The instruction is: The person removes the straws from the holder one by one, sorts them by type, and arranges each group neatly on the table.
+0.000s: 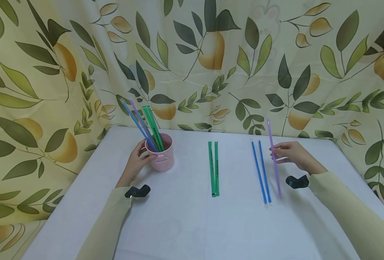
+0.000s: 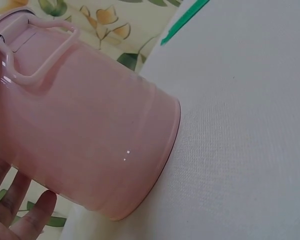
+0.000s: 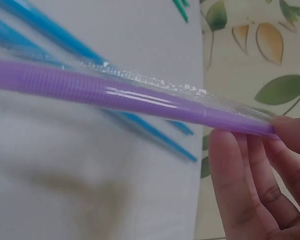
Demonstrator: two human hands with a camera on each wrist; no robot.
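My left hand grips a pink cup by its side, near its small handle; the cup stands at the left of the table. Leaning in the cup are a blue straw, a purple straw and green printed sticks. Between thumb and fingers my right hand pinches a purple straw in a clear wrapper, its ridged bend section showing in the right wrist view. The straw is held nearly upright, just right of two blue straws lying on the table.
Two green printed sticks lie side by side at the middle of the white table. A leaf-and-fruit patterned curtain hangs behind the table and along its left side.
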